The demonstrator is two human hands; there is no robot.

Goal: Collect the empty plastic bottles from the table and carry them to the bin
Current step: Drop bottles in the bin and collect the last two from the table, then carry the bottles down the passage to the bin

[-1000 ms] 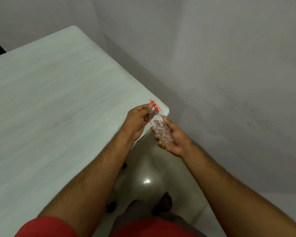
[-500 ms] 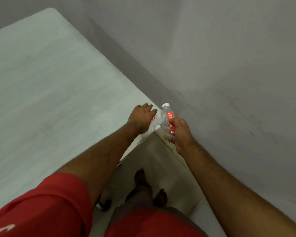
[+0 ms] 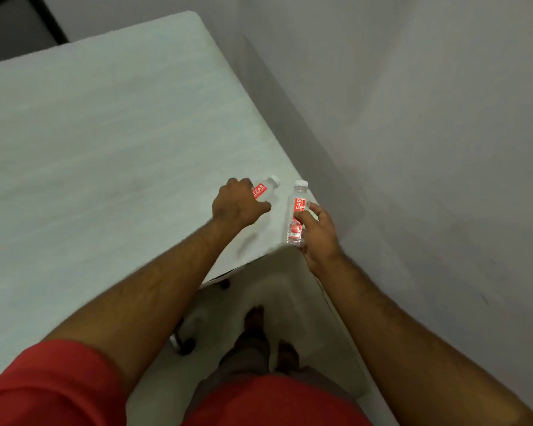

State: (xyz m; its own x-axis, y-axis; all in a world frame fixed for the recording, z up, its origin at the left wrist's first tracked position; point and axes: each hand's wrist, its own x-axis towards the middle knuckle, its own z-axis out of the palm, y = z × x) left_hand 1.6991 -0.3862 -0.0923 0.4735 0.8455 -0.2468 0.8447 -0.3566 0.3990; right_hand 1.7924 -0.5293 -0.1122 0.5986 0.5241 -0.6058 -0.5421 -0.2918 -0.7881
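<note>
Two small clear plastic bottles with red labels and white caps are at the near right corner of the pale table. My left hand is closed around one bottle, which lies tilted over the tabletop with its cap pointing away. My right hand grips the second bottle upright at the table's corner, thumb across its label. No bin is in view.
A grey wall runs close along the table's right side. Below the corner is a light tiled floor with my feet and a table caster. A dark object sits beyond the table's far left.
A second ago both hands held one bottle at the corner. Now each hand holds its own bottle, the left over the tabletop, and the view has shifted.
</note>
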